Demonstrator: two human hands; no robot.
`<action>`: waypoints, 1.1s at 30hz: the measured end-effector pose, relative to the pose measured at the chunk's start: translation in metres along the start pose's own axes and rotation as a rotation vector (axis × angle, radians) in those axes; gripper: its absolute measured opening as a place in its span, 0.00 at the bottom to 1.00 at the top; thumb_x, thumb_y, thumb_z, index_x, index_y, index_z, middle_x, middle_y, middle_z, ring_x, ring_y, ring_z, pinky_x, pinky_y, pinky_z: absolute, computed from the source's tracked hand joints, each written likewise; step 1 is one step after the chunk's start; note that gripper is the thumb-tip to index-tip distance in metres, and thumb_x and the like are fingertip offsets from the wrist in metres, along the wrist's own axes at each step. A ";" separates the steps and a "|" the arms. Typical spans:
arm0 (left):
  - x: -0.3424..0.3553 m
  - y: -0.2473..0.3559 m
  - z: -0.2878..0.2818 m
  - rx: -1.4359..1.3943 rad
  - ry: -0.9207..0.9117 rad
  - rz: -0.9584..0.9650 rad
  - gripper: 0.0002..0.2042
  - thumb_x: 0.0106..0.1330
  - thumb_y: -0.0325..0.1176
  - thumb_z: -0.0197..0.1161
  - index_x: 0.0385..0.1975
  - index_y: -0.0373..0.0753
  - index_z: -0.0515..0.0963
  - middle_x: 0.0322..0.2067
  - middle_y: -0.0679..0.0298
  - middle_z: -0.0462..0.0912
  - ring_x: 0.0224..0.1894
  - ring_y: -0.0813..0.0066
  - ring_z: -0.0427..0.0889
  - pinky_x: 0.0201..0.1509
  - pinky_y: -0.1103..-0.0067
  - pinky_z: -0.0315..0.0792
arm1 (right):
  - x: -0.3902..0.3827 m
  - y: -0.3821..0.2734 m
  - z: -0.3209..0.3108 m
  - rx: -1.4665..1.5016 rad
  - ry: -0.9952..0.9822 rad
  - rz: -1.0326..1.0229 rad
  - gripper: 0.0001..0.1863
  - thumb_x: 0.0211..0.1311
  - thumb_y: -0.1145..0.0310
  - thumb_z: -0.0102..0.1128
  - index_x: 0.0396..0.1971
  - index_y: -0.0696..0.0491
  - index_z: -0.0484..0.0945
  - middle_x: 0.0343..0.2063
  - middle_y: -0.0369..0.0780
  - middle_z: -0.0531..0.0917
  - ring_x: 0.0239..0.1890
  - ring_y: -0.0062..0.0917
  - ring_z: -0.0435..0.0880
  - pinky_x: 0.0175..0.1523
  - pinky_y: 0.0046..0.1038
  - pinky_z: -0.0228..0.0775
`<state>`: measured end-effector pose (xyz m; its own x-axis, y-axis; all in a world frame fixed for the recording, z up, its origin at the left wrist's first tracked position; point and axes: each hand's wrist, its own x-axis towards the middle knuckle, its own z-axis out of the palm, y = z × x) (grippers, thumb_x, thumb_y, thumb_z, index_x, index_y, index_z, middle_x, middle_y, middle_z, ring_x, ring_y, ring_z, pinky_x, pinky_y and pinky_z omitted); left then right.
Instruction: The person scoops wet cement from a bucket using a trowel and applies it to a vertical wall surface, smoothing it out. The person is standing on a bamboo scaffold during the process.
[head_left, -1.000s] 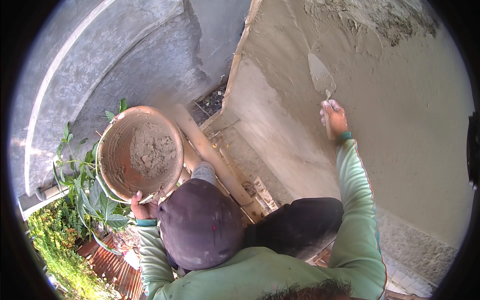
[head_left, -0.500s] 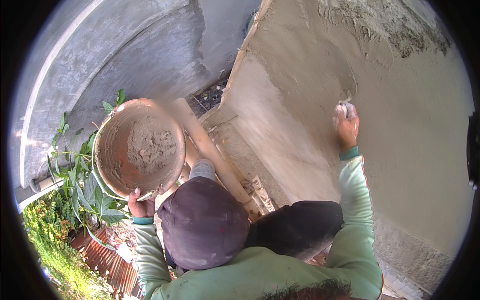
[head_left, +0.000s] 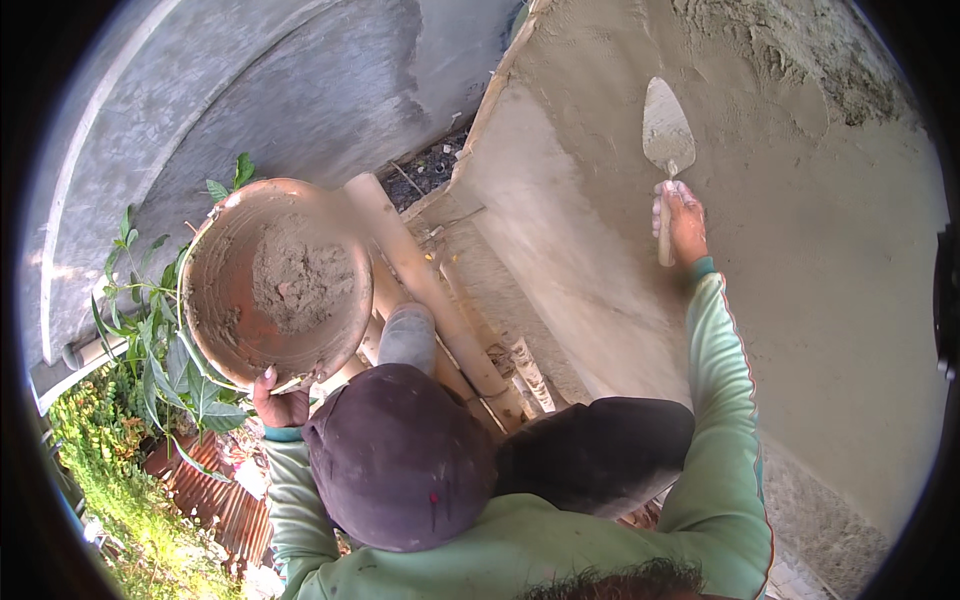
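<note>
Left arm (head_left: pixel 297 492): bent, held low at the person's left, forearm directed forward. Left hand (head_left: pixel 281 404): closed in a supporting grip, thumb (head_left: pixel 267 378) pointing forward and uppermost; remaining fingers largely concealed. Right arm (head_left: pixel 722 350): reaching forward on the person's right, farther out than the left. Right hand (head_left: pixel 686 225): closed in a grip, fingers (head_left: pixel 659 212) curled and coated with pale residue. Right wrist: approximately in line with the forearm, covered by a teal cuff (head_left: pixel 703 267).
</note>
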<state>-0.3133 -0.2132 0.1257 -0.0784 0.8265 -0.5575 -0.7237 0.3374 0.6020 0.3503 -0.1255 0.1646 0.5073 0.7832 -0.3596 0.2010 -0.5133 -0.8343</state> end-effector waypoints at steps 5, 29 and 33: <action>0.001 0.004 0.000 0.006 -0.035 0.010 0.33 0.61 0.33 0.62 0.68 0.37 0.60 0.60 0.52 0.74 0.59 0.50 0.78 0.58 0.47 0.78 | 0.035 0.007 0.044 -0.197 0.000 0.208 0.16 0.71 0.54 0.56 0.40 0.53 0.77 0.23 0.35 0.78 0.21 0.21 0.76 0.26 0.28 0.70; -0.012 0.020 0.105 0.262 -0.020 0.111 0.31 0.54 0.15 0.53 0.62 0.36 0.66 0.48 0.58 0.78 0.47 0.62 0.82 0.52 0.63 0.80 | -0.132 -0.053 0.004 -0.319 0.032 -0.490 0.15 0.72 0.63 0.58 0.51 0.57 0.76 0.36 0.41 0.82 0.37 0.28 0.82 0.43 0.31 0.74; 0.007 0.013 0.136 0.525 -0.145 0.183 0.34 0.52 0.14 0.50 0.65 0.33 0.63 0.46 0.59 0.77 0.45 0.67 0.79 0.53 0.71 0.74 | -0.136 -0.102 0.108 -0.813 -0.189 -0.795 0.16 0.69 0.61 0.57 0.50 0.55 0.77 0.40 0.49 0.83 0.41 0.44 0.84 0.46 0.42 0.76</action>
<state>-0.2301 -0.1417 0.2079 -0.0489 0.9335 -0.3553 -0.2669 0.3306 0.9052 0.1707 -0.1416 0.2533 -0.1249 0.9916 0.0333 0.9234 0.1284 -0.3618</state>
